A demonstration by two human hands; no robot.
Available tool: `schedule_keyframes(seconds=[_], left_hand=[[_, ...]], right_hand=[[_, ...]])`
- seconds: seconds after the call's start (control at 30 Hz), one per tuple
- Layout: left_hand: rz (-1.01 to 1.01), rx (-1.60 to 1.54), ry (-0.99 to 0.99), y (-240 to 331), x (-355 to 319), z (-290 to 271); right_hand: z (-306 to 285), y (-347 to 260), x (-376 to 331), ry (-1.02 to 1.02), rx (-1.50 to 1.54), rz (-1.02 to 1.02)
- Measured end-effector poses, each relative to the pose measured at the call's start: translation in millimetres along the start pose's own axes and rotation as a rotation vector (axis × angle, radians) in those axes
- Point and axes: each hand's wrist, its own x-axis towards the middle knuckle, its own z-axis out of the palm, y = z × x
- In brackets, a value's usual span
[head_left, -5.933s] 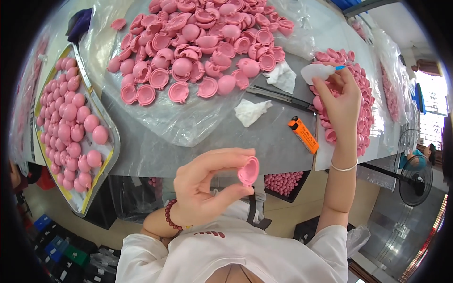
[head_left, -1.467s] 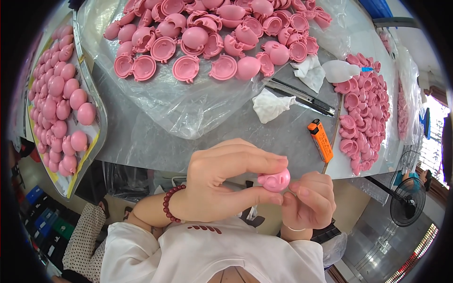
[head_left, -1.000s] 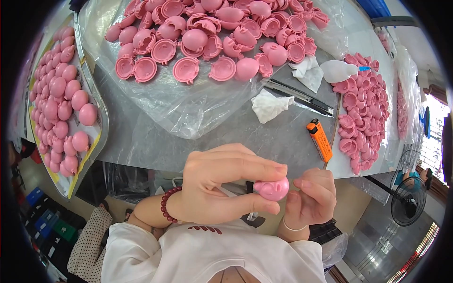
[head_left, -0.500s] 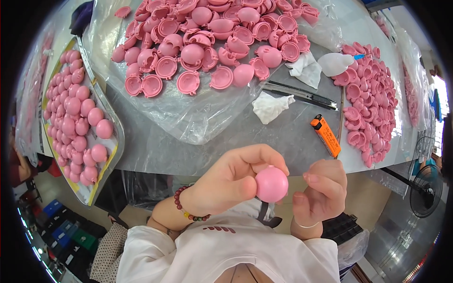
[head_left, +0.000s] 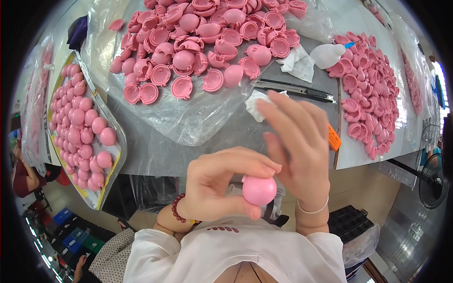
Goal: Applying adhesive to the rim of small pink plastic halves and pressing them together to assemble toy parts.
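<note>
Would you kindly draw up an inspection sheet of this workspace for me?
Surface: grey tabletop, partly under clear plastic.
Job's things: held pink ball; pink shells in two heaps; further balls on the left-side tray.
Clutter: white tissues, box cutter, white bottle, orange object partly behind the right hand.
Hands: left hand pinches the pink ball; right hand open, blurred.
Cables: nothing seen.
Surroundings: black fan at right.

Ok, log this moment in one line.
left hand: pinching pink ball | right hand: open, looks empty, blurred | beyond right hand: white wipe (partly hidden), utility knife, squeeze bottle
</note>
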Motion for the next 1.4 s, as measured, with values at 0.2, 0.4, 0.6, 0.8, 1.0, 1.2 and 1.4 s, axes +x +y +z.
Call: schedule_keyframes(seconds=[0.2,0.4,0.6,0.8,1.0,1.2,1.4], left_hand=[[0.353,0.376,-0.075,1.2,-3.3,-10.5],[0.351,0.367,-0.067,-0.3,-2.4,-12.8],[0.311,0.32,-0.094,-1.3,-1.1,-13.8],[0.351,0.476,-0.06,-3.0,-1.7,-10.5],[0.266,0.196,0.012,-6.9,-3.5,-9.9],[0.221,0.119,-0.021,-8.3,-2.4,-6.4],[0.239,0.18,-0.001,-7.0,-2.7,-6.5]], right_hand=[[5.6,-1.6,-6.5,-0.166,-0.012,0.052],[-29.4,-10.8,-20.1,0.16,0.612,0.173],[-17.8,-24.4,-23.8,0.168,0.397,-0.2],[-19.0,-29.0,-26.4,0.18,0.278,-0.141],[-28.0,-22.1,-36.6,0.082,0.293,-0.046],[-28.6,-26.5,-27.4,0.317,0.47,-0.029],[-27.8,-26.0,-26.7,0.08,0.226,-0.141]])
